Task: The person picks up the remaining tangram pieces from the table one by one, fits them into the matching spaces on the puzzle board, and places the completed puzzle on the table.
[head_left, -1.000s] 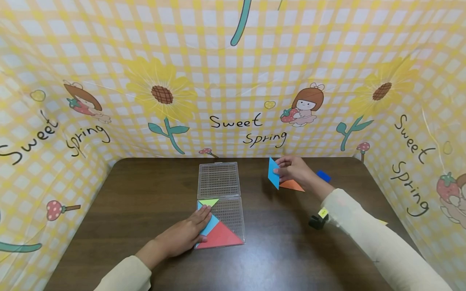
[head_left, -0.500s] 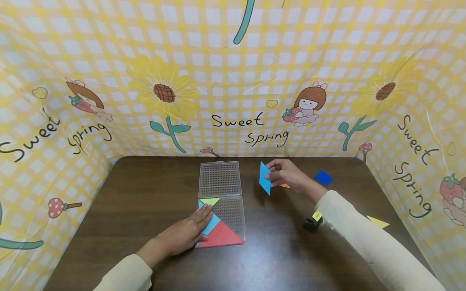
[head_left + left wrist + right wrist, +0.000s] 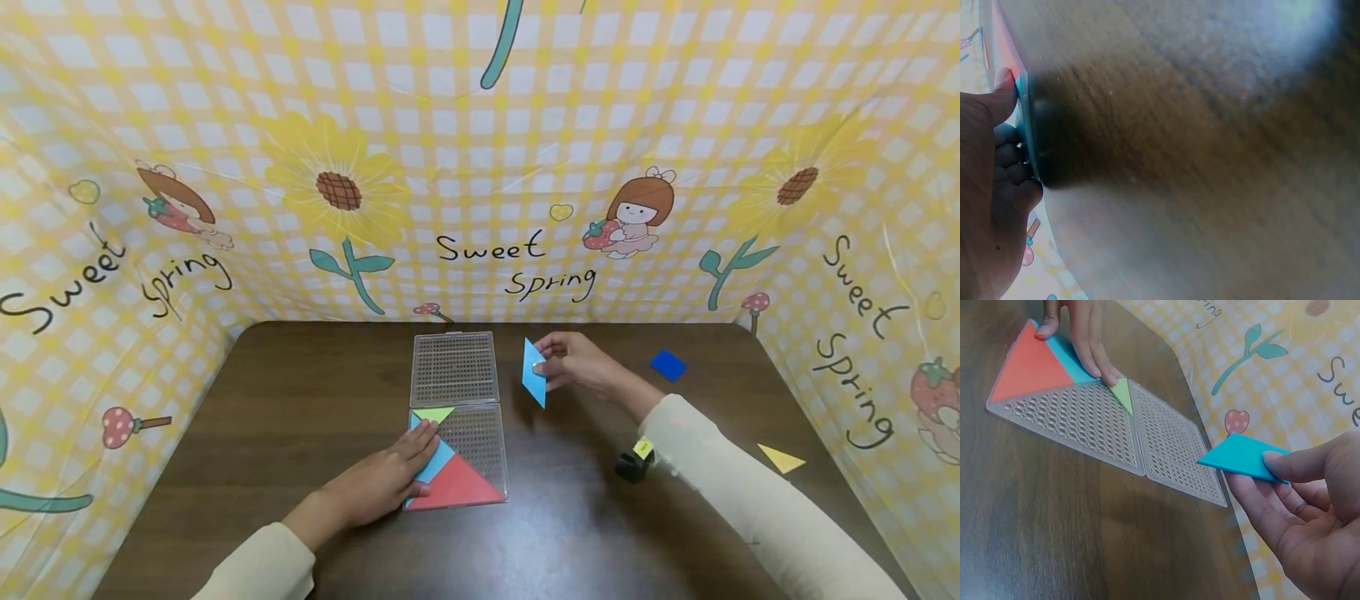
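My right hand (image 3: 581, 362) pinches a light-blue, four-sided tangram piece (image 3: 534, 375) between thumb and fingers, tilted up above the table right of the case. In the right wrist view the thumb lies on top of this tangram piece (image 3: 1241, 456) with fingers beneath. My left hand (image 3: 382, 479) rests with fairly straight fingers on the lower half of a hinged, clear plastic case (image 3: 480, 433). Under and beside it lie a red triangle (image 3: 457, 487), a blue piece (image 3: 437, 461) partly covered by the hand, and a small green triangle (image 3: 433, 413).
The case's other half (image 3: 453, 367) lies unfolded behind, its surface dotted. On the brown table (image 3: 300, 375) a dark-blue square (image 3: 668, 365) and a yellow triangle (image 3: 782, 457) lie at right. A black device with a yellow tag (image 3: 633, 464) sits at the right wrist. Patterned cloth (image 3: 480, 167) walls the table.
My right hand has moved left and slightly nearer with the light-blue piece. An orange triangle seen by that hand earlier is out of sight. The left hand stays put.
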Available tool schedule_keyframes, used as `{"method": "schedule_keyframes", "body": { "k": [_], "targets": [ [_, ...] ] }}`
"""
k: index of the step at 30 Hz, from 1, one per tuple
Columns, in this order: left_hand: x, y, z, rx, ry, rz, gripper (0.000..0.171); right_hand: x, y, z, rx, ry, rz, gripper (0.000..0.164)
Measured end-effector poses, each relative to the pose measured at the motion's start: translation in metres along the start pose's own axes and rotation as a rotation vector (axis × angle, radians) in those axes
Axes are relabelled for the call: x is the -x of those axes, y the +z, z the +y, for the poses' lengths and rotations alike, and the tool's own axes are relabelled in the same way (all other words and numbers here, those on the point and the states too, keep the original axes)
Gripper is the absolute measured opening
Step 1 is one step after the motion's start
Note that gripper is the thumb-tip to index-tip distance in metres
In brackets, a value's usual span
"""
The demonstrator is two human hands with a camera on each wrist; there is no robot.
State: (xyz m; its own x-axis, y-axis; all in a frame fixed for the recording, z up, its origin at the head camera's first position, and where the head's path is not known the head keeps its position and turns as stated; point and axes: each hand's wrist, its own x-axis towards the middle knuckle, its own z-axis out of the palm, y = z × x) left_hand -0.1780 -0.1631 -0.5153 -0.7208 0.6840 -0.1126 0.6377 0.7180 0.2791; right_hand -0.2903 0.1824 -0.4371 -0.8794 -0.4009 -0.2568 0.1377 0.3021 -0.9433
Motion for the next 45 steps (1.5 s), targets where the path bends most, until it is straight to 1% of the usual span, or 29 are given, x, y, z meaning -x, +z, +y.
{"method": "schedule_keyframes", "body": {
  "k": [8, 15, 22, 27, 30, 35, 40, 45],
  "targets": [
    [0.000, 0.001, -0.001, 0.007, 0.002, -0.006, 0.071, -0.003, 0.008, 0.001, -0.061, -0.014, -0.049, 0.031],
    [0.000, 0.001, -0.001, 0.000, 0.001, 0.001, 0.071, -0.004, 0.015, 0.001, -0.064, -0.017, -0.030, 0.028],
    [0.000, 0.000, 0.000, 0.003, -0.007, -0.015, 0.073, -0.006, 0.022, 0.007, -0.074, -0.017, -0.073, 0.030],
    [-0.001, -0.001, 0.000, 0.010, -0.007, -0.016, 0.073, -0.007, 0.027, 0.008, -0.088, -0.005, -0.077, 0.033],
    [-0.001, -0.001, 0.000, 0.012, -0.010, -0.019, 0.073, -0.006, 0.030, 0.006, -0.083, 0.008, -0.081, 0.035],
    [-0.001, -0.003, 0.000, 0.012, -0.009, -0.021, 0.073, -0.006, 0.036, 0.006, -0.061, 0.011, -0.107, 0.033],
    [-0.001, -0.003, 0.000, 0.005, -0.004, -0.021, 0.071, -0.006, 0.042, 0.008, -0.032, 0.007, -0.150, 0.031],
    [-0.001, -0.004, 0.001, 0.016, -0.004, -0.023, 0.071, -0.007, 0.050, 0.010, -0.022, 0.010, -0.191, 0.035]
  ]
}}
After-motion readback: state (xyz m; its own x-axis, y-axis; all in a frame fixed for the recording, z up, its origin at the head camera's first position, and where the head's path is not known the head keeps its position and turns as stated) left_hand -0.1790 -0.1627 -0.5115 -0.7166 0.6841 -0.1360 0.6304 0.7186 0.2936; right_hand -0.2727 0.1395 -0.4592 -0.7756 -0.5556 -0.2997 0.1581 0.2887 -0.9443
